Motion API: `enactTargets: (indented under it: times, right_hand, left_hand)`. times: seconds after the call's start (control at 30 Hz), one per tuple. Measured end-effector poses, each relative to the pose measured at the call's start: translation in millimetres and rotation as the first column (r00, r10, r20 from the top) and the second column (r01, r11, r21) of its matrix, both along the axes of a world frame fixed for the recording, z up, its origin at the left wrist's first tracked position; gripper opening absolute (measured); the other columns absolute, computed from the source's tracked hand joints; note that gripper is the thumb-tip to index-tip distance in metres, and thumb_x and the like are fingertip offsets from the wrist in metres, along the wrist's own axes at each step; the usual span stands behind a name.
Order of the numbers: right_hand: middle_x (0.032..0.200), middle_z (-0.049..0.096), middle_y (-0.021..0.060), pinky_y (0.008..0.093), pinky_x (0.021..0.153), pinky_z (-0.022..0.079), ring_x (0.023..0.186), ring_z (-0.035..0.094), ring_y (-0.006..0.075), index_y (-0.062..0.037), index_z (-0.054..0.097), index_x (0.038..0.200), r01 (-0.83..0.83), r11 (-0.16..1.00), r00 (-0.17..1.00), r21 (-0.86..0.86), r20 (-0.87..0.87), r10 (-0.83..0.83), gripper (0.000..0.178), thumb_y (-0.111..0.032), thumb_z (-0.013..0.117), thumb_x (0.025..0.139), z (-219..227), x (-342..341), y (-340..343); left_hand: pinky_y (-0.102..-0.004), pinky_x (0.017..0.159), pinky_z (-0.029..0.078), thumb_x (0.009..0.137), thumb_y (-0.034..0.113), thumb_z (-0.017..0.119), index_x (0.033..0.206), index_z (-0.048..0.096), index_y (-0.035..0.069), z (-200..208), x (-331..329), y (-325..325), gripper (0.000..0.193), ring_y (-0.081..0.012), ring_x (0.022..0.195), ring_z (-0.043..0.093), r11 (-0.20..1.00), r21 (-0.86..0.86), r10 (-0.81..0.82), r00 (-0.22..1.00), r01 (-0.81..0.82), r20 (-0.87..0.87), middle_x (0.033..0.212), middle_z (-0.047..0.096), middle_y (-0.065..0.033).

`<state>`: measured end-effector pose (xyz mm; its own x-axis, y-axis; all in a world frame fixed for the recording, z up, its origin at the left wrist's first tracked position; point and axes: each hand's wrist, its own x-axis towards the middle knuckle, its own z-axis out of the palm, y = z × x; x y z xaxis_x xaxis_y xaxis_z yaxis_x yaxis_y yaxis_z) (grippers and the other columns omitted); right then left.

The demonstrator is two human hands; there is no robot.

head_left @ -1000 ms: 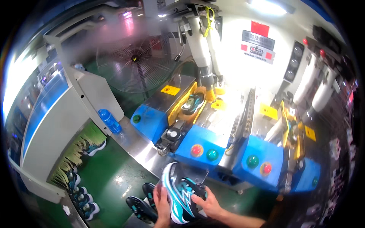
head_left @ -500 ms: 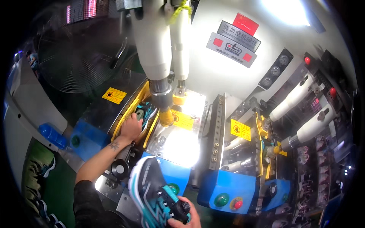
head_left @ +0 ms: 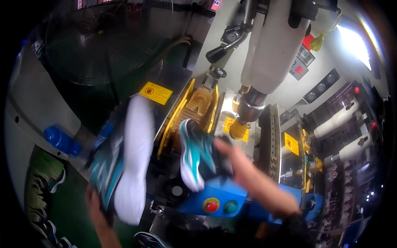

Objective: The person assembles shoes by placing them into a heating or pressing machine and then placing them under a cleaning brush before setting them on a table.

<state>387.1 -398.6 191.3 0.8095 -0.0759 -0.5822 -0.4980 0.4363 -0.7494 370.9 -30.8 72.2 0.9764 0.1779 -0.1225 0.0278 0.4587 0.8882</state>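
At the left, my left hand [head_left: 96, 206] is closed around a black and teal sneaker [head_left: 134, 165], gripped low, its white sole turned to the right. That sneaker is smeared by motion. My right hand [head_left: 229, 157] reaches in from the lower right and grips a second black and teal sneaker [head_left: 192, 159]. This one is held toe down, in front of the yellow-walled press cradle [head_left: 168, 130]. Within the cradle a brown shaped pad [head_left: 199, 103] shows. To its right hangs a press head with a yellow tip [head_left: 238, 129].
A blue control box [head_left: 223, 188] with a red button and a green button stands below the cradle. Blue bottle-shaped object [head_left: 62, 141] at the left. Other shoes lie at the lower left [head_left: 60, 182] and bottom edge [head_left: 149, 239]. A second press [head_left: 345, 144] stands at the right.
My left hand has drawn the sneaker out of the cradle and moved it left. My right hand has raised its sneaker toward the cradle. The view has swung left.
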Motion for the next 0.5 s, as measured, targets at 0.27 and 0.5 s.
enactTargets:
  times: [0.27,0.5]
  right_hand:
    - [0.111,0.058,0.0249,0.0405,0.079,0.051,0.102,0.059,0.0346,0.0062,0.046,0.113,0.172,0.555,0.975,-0.814,0.06,-0.214,0.06,-0.034,0.068,0.074,-118,164,-49]
    - [0.109,0.051,0.027,0.0481,0.083,0.049,0.098,0.058,0.0422,0.0016,0.039,0.107,0.153,0.047,0.985,-0.987,0.148,-0.094,0.044,-0.018,0.061,0.075,-112,154,8]
  left_hand:
    - [-0.0524,0.097,0.038,0.075,0.022,0.074,0.128,0.047,-0.004,-80,-182,108,0.065,-0.0487,0.113,0.046,0.556,0.822,0.283,0.958,-0.123,-0.047,0.13,0.041,-0.0319]
    - [-0.0472,0.092,0.041,0.088,0.022,0.06,0.123,0.052,-0.005,-62,-213,15,0.045,-0.0359,0.108,0.051,0.744,0.661,0.35,0.787,0.095,-0.507,0.124,0.05,-0.0292]
